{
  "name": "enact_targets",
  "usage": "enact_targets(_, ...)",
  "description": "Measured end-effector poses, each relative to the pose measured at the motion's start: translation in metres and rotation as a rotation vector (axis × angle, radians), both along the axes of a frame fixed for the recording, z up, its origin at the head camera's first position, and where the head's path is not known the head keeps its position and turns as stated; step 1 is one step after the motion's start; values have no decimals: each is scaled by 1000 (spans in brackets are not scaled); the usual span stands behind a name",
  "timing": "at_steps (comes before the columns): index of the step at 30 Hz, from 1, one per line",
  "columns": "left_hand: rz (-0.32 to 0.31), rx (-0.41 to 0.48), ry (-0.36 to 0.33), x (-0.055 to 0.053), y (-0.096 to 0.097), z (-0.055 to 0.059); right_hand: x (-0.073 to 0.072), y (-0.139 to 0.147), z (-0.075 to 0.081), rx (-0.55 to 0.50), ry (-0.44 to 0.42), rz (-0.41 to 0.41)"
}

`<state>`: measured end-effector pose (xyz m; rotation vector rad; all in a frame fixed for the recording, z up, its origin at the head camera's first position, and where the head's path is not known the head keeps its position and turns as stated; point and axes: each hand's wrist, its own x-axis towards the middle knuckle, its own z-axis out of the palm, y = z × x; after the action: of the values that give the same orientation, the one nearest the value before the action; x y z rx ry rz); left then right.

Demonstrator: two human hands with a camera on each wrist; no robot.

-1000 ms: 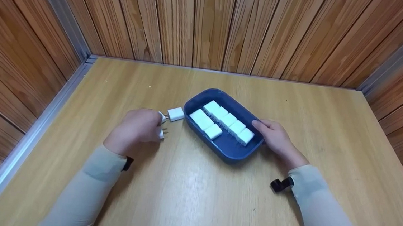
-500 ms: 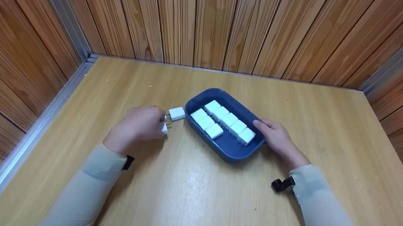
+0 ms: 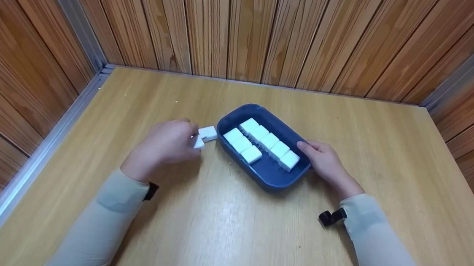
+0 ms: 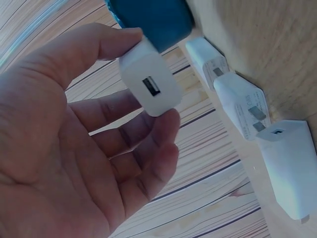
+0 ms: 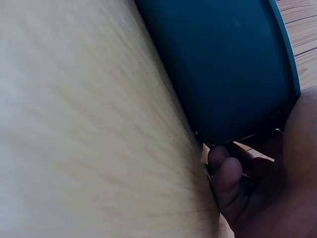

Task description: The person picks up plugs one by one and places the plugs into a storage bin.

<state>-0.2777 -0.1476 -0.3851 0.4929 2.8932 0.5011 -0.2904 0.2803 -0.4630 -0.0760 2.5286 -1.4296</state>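
Left hand [image 3: 168,141] pinches a smooth, boxy charger [image 4: 150,74]; right hand [image 3: 326,163] grips a rounded tray [image 3: 275,176].

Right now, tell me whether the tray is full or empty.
Partly full: eight white chargers sit in the tray, leaving its near corner bare.
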Motion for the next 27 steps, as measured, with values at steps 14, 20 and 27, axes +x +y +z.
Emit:
enact_targets(14,12,69,25,1,12,4,-2,-1,-3,1,43,11)
enact_targets(20,-23,79,68,0,23,7,0,0,-1,0,32,12)
enact_targets(27,-49,85,86,1,36,11,-1,-1,-2,-9,40,9)
